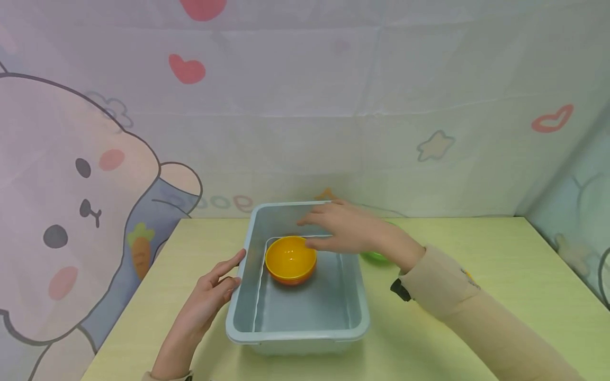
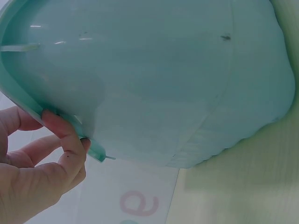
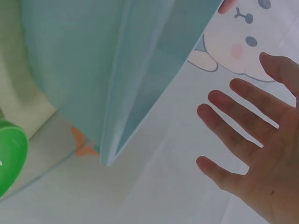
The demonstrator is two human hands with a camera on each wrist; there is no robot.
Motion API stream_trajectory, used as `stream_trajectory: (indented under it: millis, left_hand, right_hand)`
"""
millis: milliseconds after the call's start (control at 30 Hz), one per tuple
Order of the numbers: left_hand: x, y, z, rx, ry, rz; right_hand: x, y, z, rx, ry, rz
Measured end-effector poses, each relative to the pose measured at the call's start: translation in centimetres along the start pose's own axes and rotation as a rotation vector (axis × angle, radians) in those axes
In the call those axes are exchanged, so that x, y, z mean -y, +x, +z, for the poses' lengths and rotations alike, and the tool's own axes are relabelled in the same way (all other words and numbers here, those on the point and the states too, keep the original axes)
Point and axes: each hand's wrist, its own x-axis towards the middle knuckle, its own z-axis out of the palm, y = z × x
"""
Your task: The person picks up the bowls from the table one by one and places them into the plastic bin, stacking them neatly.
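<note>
A grey-blue rectangular plastic basin [image 1: 310, 335] stands on the table, and its outer wall fills much of the left wrist view. Inside it, toward the far left, sits a yellow bowl [image 1: 289, 257] with an orange bowl [image 1: 292, 282] showing beneath it. My left hand [image 1: 212, 291] holds the basin's left rim, its bent fingers [image 2: 70, 140] at the lip. Above the basin is my right hand [image 1: 340, 227], fingers spread and holding nothing; its fingertips appear just over the yellow bowl's right edge. The right wrist view shows these fingers [image 3: 243, 126] apart from the basin.
Right of the basin lies a green bowl [image 1: 376, 256], partly hidden by my right forearm; its side also shows in the right wrist view. A small yellow thing [image 1: 469, 275] is mostly covered by my right sleeve. A printed cloth [image 1: 305, 106] hangs behind the table [image 1: 476, 238].
</note>
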Motion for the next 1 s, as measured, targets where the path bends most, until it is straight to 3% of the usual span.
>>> stream_trajectory:
  millis: [433, 1000]
  left_hand:
    - [-0.1, -0.1, 0.1, 0.002, -0.004, 0.002]
    - [-0.1, -0.1, 0.1, 0.003, -0.003, -0.01]
  right_hand:
    - [-1.5, -3.2, 1.8, -0.127, 0.044, 0.038]
    - [-3.4, -5.9, 4.7, -0.372, 0.114, 0.04]
